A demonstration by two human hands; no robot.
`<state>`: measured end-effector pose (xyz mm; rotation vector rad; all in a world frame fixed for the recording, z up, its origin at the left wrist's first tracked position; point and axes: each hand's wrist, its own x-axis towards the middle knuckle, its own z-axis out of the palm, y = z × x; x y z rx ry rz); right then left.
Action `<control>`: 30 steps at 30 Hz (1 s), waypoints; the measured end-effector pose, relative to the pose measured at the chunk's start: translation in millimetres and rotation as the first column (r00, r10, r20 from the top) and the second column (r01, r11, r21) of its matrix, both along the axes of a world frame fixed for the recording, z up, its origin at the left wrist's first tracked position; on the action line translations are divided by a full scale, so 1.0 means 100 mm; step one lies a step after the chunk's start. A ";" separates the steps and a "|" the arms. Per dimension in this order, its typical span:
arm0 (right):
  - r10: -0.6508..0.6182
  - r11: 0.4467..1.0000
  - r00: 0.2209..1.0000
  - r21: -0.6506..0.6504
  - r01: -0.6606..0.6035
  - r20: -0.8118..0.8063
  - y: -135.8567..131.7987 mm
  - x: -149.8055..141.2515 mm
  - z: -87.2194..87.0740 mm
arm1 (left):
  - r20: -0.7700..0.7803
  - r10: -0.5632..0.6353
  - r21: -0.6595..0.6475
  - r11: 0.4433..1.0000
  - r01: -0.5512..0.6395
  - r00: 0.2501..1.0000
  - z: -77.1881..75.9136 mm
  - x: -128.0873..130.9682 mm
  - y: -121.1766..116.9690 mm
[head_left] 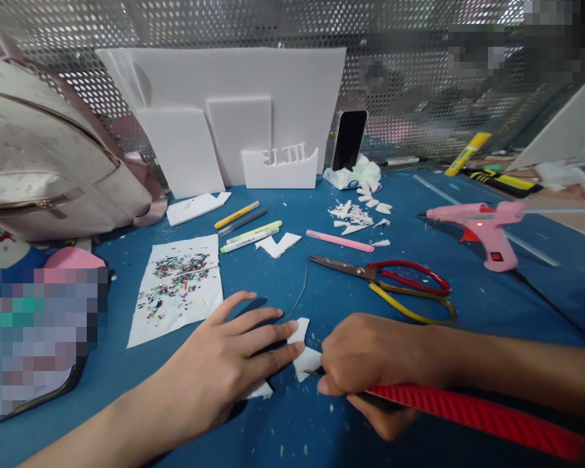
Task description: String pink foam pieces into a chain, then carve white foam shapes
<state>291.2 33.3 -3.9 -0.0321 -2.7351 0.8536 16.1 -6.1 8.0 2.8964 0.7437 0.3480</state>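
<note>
My left hand (234, 354) lies spread over the blue table, its fingertips pressing on a small cut piece of white foam board (307, 359). Against the right side of that piece, my right hand (365, 354) is closed in a fist round a cutter knife with a long red ribbed handle (448, 406). The handle runs back toward the lower right corner; my fist hides most of the blade. Another white scrap (260, 390) is partly under my left hand. Beyond my right hand lie scissors (370, 272) with red and yellow handles.
Beads lie on a white sheet (139, 328) at left. Markers (340, 241), foam scraps (351, 213) and a V-shaped piece (279, 244) are farther back. A pink glue gun (482, 221) with a cord sits right. White boards (180, 153) and a phone (350, 140) stand behind; a backpack (43, 156) is at left.
</note>
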 end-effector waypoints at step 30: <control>-0.695 0.667 0.672 -0.577 0.470 -0.255 -0.06 0.10 0.06 | -0.040 -0.040 0.118 0.992 0.044 0.998 0.20 0.31 0.06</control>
